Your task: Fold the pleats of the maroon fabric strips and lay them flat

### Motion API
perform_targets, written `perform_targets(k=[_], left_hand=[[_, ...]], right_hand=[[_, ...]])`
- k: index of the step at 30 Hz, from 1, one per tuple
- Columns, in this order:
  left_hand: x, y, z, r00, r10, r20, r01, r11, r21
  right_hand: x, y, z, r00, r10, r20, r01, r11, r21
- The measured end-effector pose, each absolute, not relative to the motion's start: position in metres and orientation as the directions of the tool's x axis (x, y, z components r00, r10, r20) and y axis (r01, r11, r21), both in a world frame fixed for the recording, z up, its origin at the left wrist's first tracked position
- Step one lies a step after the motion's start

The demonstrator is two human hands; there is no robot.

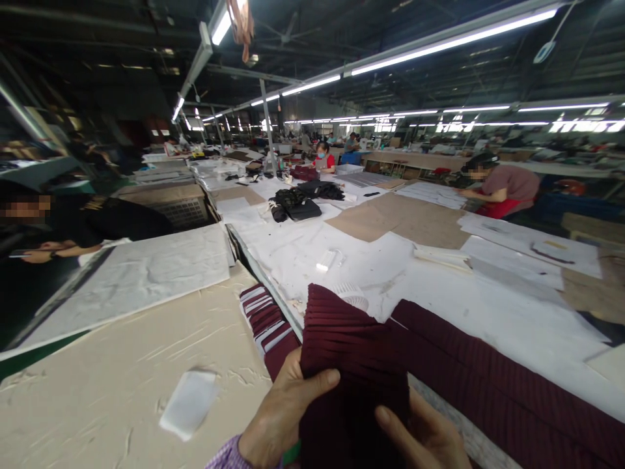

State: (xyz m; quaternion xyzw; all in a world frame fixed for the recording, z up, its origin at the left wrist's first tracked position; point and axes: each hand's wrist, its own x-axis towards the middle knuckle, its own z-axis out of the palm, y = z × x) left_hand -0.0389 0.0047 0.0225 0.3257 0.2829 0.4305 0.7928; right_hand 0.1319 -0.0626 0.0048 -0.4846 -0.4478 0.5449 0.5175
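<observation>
A stack of dark maroon fabric pieces (349, 332) is held up between my hands, its layered edges fanned along the top. My left hand (288, 397) grips the left side, thumb across the front. On the right side, my right hand (424, 430) is closed round the same stack, its thumb in front and its fingers mostly hidden behind. Beyond my left hand, a row of maroon pieces with pale strips (268, 322) lies along the table edge. To the right, a long overlapping row of maroon fabric pieces (488, 371) stretches across the table.
A small white sheet (189, 402) lies on the beige-covered table (122, 352) at left. On the white table (293, 251) are a clear plastic object (329, 259), dark garments (303, 200) and brown paper (400, 218). Other people sit left (97, 218) and right (512, 179).
</observation>
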Motion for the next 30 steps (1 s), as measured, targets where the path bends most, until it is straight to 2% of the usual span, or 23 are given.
perform_targets(k=[5, 14, 18, 21, 23, 25, 27, 30], left_hand=[[-0.04, 0.004, 0.023, 0.488, 0.857, -0.166, -0.509, 0.434, 0.744], [-0.041, 0.002, 0.019, 0.506, 0.849, -0.15, -0.527, 0.442, 0.726], [-0.039, 0.001, 0.018, 0.475, 0.86, -0.187, -0.524, 0.447, 0.725], [-0.04, 0.001, 0.02, 0.471, 0.858, -0.204, -0.514, 0.455, 0.727], [-0.041, 0.001, 0.021, 0.502, 0.841, -0.199, -0.486, 0.465, 0.74], [-0.042, 0.0, 0.02, 0.54, 0.819, -0.193, -0.446, 0.473, 0.76], [-0.042, 0.0, 0.02, 0.577, 0.797, -0.181, -0.411, 0.475, 0.778], [-0.043, 0.0, 0.018, 0.625, 0.765, -0.153, -0.374, 0.466, 0.802]], right_hand=[[0.128, -0.061, 0.009, 0.015, 0.989, -0.146, -0.14, -0.143, -0.98], [0.131, -0.063, 0.009, 0.015, 0.994, -0.108, -0.074, -0.106, -0.992], [0.133, -0.063, 0.002, -0.018, 0.996, -0.086, -0.054, -0.087, -0.995], [0.138, -0.06, -0.003, 0.08, 0.993, 0.085, 0.072, 0.08, -0.994], [0.144, -0.057, 0.0, 0.218, 0.937, 0.273, 0.253, 0.216, -0.943], [0.149, -0.053, 0.007, 0.248, 0.884, 0.396, 0.41, 0.274, -0.87], [0.153, -0.048, 0.017, 0.194, 0.878, 0.437, 0.484, 0.302, -0.821], [0.154, -0.043, 0.027, 0.123, 0.897, 0.425, 0.503, 0.312, -0.806]])
